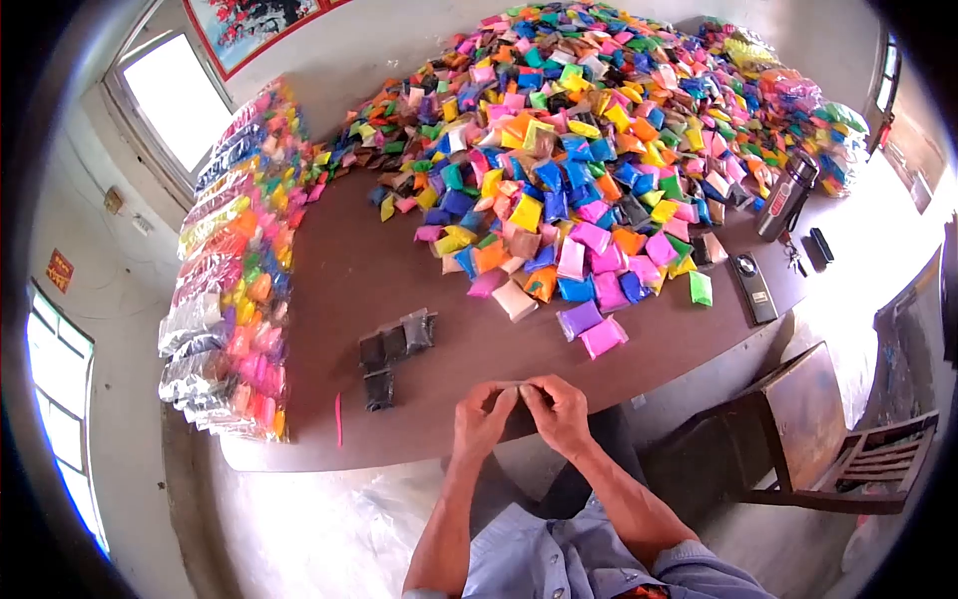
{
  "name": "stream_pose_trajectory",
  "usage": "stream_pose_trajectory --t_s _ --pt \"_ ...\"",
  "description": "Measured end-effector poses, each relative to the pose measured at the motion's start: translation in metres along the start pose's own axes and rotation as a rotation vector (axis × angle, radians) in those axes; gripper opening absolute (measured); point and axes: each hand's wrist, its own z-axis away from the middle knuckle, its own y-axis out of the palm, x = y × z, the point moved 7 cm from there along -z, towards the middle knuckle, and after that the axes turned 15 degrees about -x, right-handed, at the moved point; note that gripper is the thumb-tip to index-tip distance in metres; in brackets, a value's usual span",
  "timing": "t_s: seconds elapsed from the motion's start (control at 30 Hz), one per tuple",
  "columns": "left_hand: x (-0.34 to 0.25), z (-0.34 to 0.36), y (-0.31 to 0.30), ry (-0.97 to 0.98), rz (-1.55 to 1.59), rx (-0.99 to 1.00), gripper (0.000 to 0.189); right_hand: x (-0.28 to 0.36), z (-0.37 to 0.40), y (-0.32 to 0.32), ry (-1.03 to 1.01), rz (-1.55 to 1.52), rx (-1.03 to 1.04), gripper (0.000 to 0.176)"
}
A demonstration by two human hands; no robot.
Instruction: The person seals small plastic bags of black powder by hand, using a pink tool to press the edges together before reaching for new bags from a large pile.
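My left hand [483, 417] and my right hand [559, 411] meet just over the front edge of the brown table [339, 250]. Thumbs and fingertips are pinched together on both. Whatever lies between them, if anything, is too small to make out. Left of my hands, several black packets [395, 344] lie grouped on the tabletop. A thin pink strip [338, 419] rests farther left, near the edge. Beyond my right hand are a pink packet [603, 337] and a purple packet [580, 318], side by side.
A large heap of colourful packets [559, 150] covers the back of the table. Filled clear bags [225, 299] line the left side. To the right stand a thermos [788, 195], a phone-like device [753, 289], keys [795, 258] and a black case [821, 246]. A wooden chair [813, 419] is beside me.
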Motion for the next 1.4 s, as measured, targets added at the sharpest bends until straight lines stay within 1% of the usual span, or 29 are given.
stream_pose_trajectory --t_s 0.03,0.07,0.13,0.23,0.27,0.33,0.37,0.5,0.57,0.67,0.73,0.77,0.8,0.83,0.87,0.97,1.03,1.1,1.17,1.23,1.27,1.4 --pt "-0.001 0.002 -0.001 -0.009 -0.058 -0.027 0.023 0.000 0.001 0.000 -0.045 0.003 -0.019 0.012" --pt "0.004 0.003 -0.002 -0.016 -0.060 -0.027 0.023 0.000 0.003 0.001 -0.039 0.006 -0.015 0.012" --pt "0.005 0.000 -0.001 0.073 -0.055 -0.040 0.022 0.002 0.000 0.001 -0.034 0.018 0.005 0.013" --pt "0.003 0.000 -0.003 0.086 0.003 -0.059 0.022 0.002 -0.001 0.002 -0.010 -0.011 0.019 0.013" --pt "0.002 0.000 -0.004 0.078 0.003 -0.062 0.022 0.001 -0.001 0.003 -0.007 -0.008 0.025 0.013" --pt "0.008 0.002 -0.005 -0.104 0.089 -0.056 0.022 -0.001 0.000 0.004 -0.010 0.057 0.038 0.014" --pt "0.010 0.004 -0.006 -0.110 0.089 -0.060 0.022 0.001 0.000 0.003 -0.021 0.020 0.017 0.014" --pt "0.008 -0.001 -0.007 -0.093 0.131 -0.091 0.025 0.001 -0.002 0.003 -0.016 0.038 -0.018 0.015" --pt "0.014 0.001 -0.008 -0.089 0.114 -0.099 0.025 -0.005 0.002 0.003 0.077 0.011 0.007 0.014" --pt "0.016 -0.001 -0.010 -0.079 0.142 -0.089 0.027 0.000 0.001 0.003 0.047 0.004 -0.008 0.014" --pt "0.015 -0.001 -0.011 -0.035 0.075 -0.067 0.026 -0.001 0.000 0.003 0.073 0.007 0.000 0.014" --pt "0.015 0.000 -0.011 -0.040 0.075 -0.062 0.026 -0.004 0.002 0.002 0.103 0.010 0.010 0.013" --pt "0.015 0.001 -0.009 -0.084 0.117 -0.050 0.025 -0.007 0.003 0.002 0.108 0.015 0.008 0.013" --pt "0.016 0.002 -0.007 -0.128 0.160 -0.039 0.023 -0.008 0.003 0.002 0.085 0.007 -0.001 0.013" --pt "0.013 0.003 -0.007 -0.131 0.162 -0.037 0.023 -0.008 0.002 0.002 0.059 -0.001 -0.010 0.013" --pt "0.004 0.001 -0.005 -0.078 0.146 -0.016 0.020 -0.007 0.001 0.002 0.118 -0.035 -0.014 0.014" --pt "0.004 0.001 -0.006 0.015 0.041 0.001 0.020 -0.007 0.000 0.003 0.087 -0.029 -0.007 0.014" --pt "0.008 0.002 -0.005 0.001 0.022 -0.009 0.020 -0.003 0.000 0.002 0.061 -0.022 -0.003 0.015" --pt "0.008 0.002 -0.003 -0.009 0.002 -0.012 0.020 0.005 -0.001 0.003 0.055 -0.039 0.049 0.016" --pt "-0.003 0.002 -0.004 0.073 0.074 -0.078 0.022 0.000 0.000 0.002 0.046 0.005 0.062 0.017" --pt "-0.005 0.002 -0.003 0.076 0.072 -0.070 0.022 -0.003 0.000 0.003 0.033 0.049 0.085 0.018" --pt "-0.020 0.004 -0.004 0.109 -0.059 -0.046 0.023 -0.009 0.001 0.003 0.035 0.002 0.040 0.020"
